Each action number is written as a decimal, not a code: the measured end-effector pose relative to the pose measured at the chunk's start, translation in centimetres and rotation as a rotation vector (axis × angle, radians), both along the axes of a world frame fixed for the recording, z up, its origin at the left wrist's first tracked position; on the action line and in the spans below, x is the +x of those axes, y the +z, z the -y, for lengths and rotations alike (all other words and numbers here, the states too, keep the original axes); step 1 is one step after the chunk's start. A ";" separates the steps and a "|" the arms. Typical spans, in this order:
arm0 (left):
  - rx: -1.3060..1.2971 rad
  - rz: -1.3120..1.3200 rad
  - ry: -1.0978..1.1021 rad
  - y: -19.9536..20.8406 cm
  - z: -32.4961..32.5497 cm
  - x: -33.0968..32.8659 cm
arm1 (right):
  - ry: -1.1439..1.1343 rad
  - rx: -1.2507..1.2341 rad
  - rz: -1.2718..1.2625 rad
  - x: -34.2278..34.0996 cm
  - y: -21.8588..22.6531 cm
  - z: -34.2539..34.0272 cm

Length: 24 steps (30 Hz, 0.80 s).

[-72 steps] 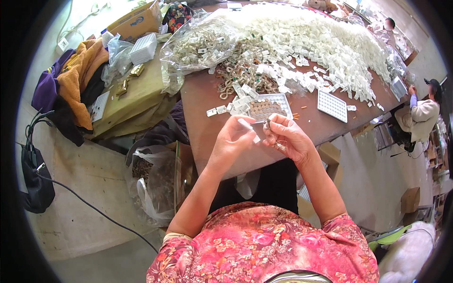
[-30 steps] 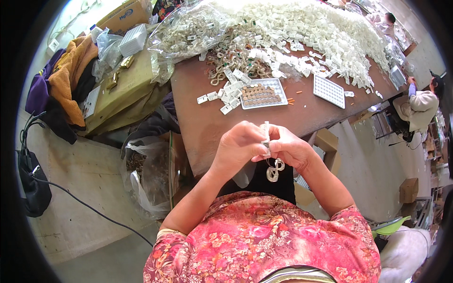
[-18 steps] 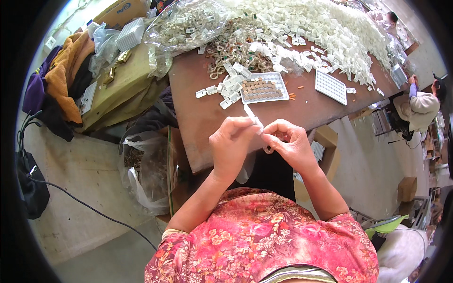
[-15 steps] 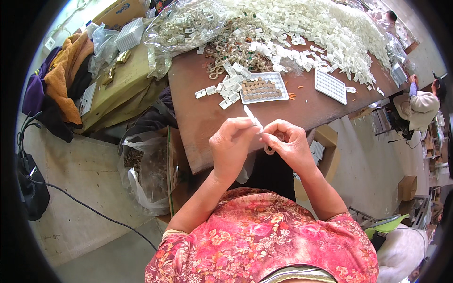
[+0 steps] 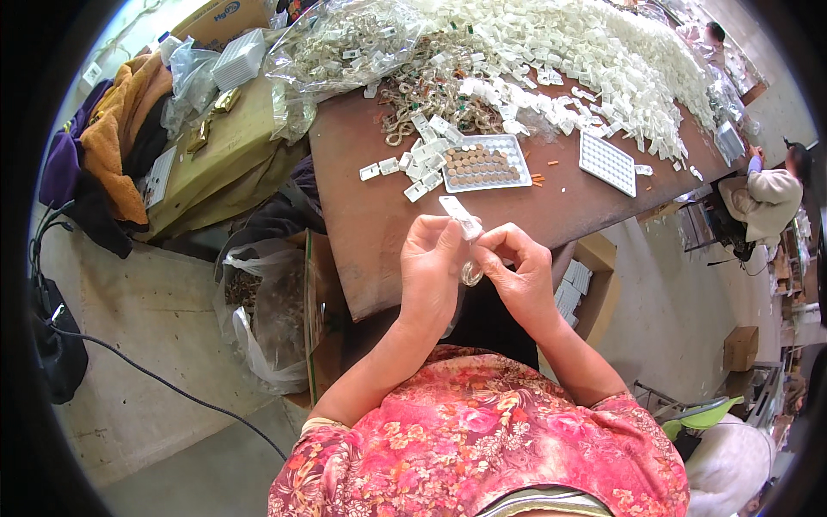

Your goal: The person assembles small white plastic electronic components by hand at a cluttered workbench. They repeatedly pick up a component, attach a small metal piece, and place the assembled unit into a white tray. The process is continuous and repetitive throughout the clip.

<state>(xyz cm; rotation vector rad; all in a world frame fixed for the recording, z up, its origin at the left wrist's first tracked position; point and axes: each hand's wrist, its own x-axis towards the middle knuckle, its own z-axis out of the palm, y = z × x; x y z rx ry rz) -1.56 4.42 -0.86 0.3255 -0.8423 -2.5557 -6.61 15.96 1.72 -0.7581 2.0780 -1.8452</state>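
**White casing and wire coil between your pinched fingers, in front of the tray**

Your left hand [image 5: 432, 274] is nearly closed, thumb and fingertips pinching a white plastic casing [image 5: 460, 214] that tilts up and away from you. Your right hand [image 5: 522, 270] is just beside it, thumb and forefinger drawn together at the top of a coil of pale wire [image 5: 471, 274], which hangs below the casing between your two hands. Whether those right fingertips also touch the casing, I cannot tell. Both hands are raised near the front edge of the brown table [image 5: 379, 233].

Beyond them on the table lies a white tray [image 5: 519, 177], partly filled with round brown discs [image 5: 475, 164]. A small cluster of white casings [image 5: 422, 164] lies against its left side, and a few short orange sticks [image 5: 537, 180] lie by its right. Further right is a second white tray [image 5: 607, 162], with rows of round marks. Behind the first tray is a tangled pile of wire coils [image 5: 435, 95], and beyond that a broad heap of white casings [image 5: 594, 65].

At the table's far left sits a clear plastic bag [image 5: 345, 47] full of parts. Below the table's right edge stands an open cardboard box [image 5: 603, 258] with white trays inside. Far right, a co-worker [image 5: 775, 194] sits at the table's end.
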 end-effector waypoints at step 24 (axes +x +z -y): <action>0.251 -0.129 -0.161 -3.1 0.1 -4.8 | -0.101 0.507 -0.631 -16.2 -2.4 0.4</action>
